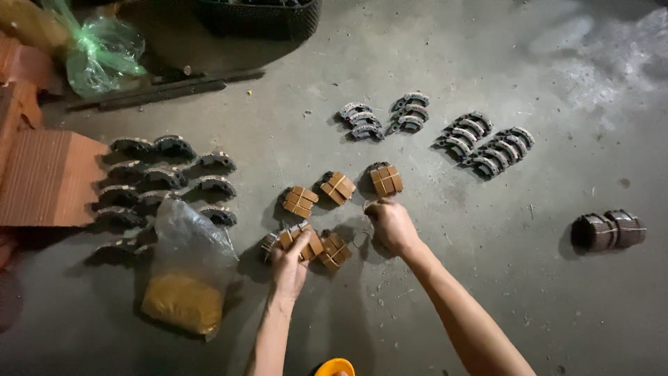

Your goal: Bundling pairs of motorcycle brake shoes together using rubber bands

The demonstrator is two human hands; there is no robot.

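both forearms reach down, left hand (289,263) gripping a tied brown pad bundle (300,241), right hand (391,224) pinching a small ring (369,206), looks mid-bundling, next needs another stack squared.

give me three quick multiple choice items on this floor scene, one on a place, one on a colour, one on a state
1. Where does the clear bag of yellow powder lie?
A. left of the left hand
B. right of the right hand
C. among the grey curved parts at the top

2. What colour are the strapped bundles near the hands?
A. green
B. brown
C. white

3. What is the left hand doing?
A. lying flat on the floor
B. gripping a bundle
C. holding the green bag

Answers:
1. A, the bag sits left of the left hand on the concrete floor.
2. B, the blocks are brown with crossed straps.
3. B, its fingers close on a brown bundle, while the right hand is closed on something small.
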